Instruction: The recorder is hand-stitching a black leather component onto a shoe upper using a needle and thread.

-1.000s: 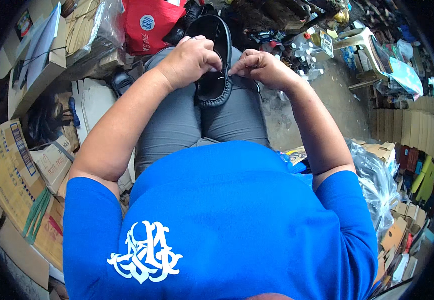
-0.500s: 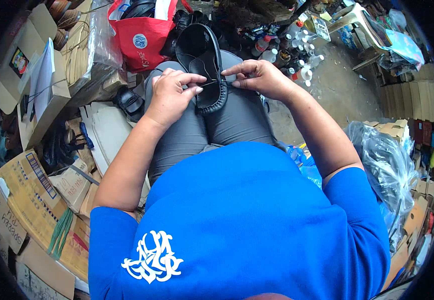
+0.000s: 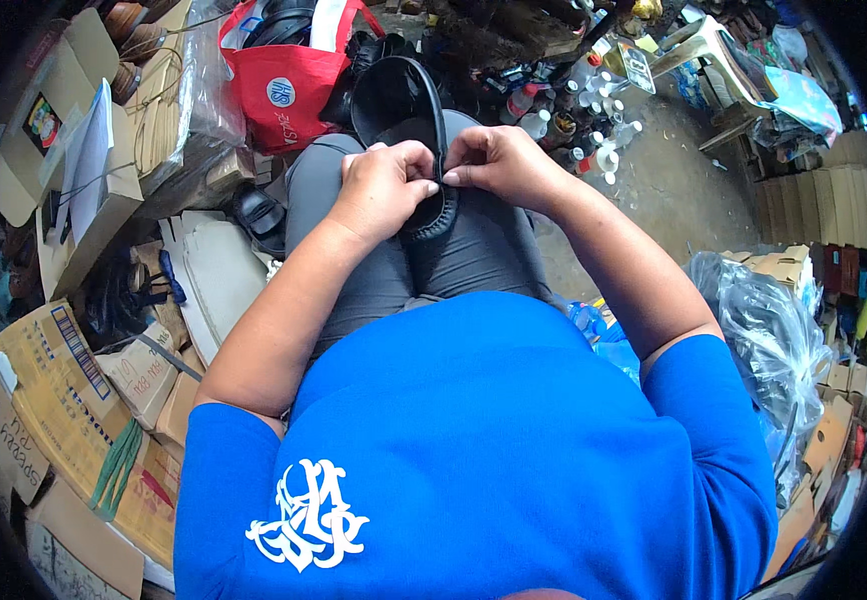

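A black moccasin-style shoe [image 3: 428, 228] with a gathered, stitched toe seam rests across my thighs, its toe end toward me. My left hand [image 3: 382, 188] is closed in a pinch over the shoe's opening, thumb tip against the inner side of the rim. From the other side my right hand [image 3: 502, 166] pinches at the same stretch of rim, thumb and forefinger almost meeting the left thumb. Whatever lies between the fingertips is too small to make out. Both hands cover part of the shoe's middle.
Beyond my knees stands a red bag [image 3: 289, 90] holding black items. Several plastic bottles [image 3: 594, 110] cluster on the floor at the far right, near a white chair [image 3: 699, 45]. Cardboard boxes [image 3: 64, 385] crowd my left; a clear plastic bag [image 3: 764, 325] lies to my right.
My hands have come together at the shoe's rim; before, they were apart with a thin thread or needle between them. The left hand moved right and slightly toward me.
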`<state>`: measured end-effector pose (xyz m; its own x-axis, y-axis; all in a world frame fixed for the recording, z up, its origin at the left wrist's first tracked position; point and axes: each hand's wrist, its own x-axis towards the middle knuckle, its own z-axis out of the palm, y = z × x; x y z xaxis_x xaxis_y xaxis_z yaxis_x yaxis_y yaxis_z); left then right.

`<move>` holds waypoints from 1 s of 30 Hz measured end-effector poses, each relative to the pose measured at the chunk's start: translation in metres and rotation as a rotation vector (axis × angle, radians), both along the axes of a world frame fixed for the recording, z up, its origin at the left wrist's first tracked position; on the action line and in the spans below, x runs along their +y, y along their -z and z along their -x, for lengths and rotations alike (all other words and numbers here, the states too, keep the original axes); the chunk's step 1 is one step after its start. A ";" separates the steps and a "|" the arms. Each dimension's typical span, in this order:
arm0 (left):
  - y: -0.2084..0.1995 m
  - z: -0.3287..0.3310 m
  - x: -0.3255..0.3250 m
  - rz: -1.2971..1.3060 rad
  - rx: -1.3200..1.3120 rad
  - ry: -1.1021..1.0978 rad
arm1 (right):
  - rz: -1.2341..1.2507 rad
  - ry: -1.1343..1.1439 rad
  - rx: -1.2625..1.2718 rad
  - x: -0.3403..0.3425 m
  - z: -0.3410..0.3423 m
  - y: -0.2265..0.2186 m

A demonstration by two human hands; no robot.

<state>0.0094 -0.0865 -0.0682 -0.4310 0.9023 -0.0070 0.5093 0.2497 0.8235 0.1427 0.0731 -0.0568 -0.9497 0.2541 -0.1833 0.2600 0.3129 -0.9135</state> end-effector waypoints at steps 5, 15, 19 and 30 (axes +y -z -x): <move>-0.023 0.009 -0.005 -0.027 0.398 0.111 | -0.166 -0.032 0.006 0.010 0.000 -0.002; -0.020 0.005 -0.011 0.121 0.129 0.102 | -0.151 -0.102 0.014 0.023 -0.020 0.005; -0.021 0.005 -0.006 0.113 0.130 0.143 | 0.058 -0.058 -0.079 0.033 -0.045 -0.006; -0.016 0.006 -0.008 0.032 0.308 0.218 | -0.892 -0.039 0.308 0.039 0.001 -0.030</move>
<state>0.0038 -0.0943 -0.0518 -0.2155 0.9745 0.0630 0.7757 0.1316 0.6172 0.1414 0.1119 -0.0266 -0.9347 0.1467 0.3237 0.0219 0.9329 -0.3595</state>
